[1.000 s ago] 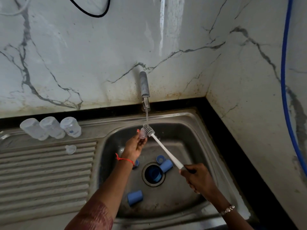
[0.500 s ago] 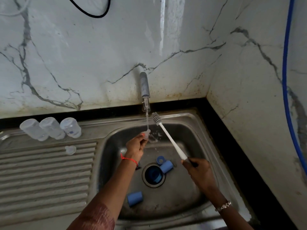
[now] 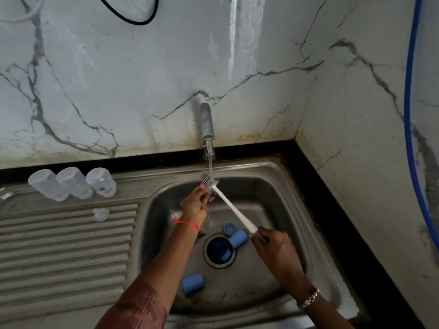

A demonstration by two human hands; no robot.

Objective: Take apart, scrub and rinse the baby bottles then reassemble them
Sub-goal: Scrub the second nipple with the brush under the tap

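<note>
Right hand (image 3: 273,250) tight around the brush (image 3: 234,210) handle, left hand (image 3: 193,206) curled around a small clear part (image 3: 211,198)

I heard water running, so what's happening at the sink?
A person is washing baby bottle parts. The right hand holds a brush by its handle, its bristles under the running tap, next to a small clear part pinched in the left hand. Three clear bottles sit on the draining board, and blue caps sit in the sink.
</note>
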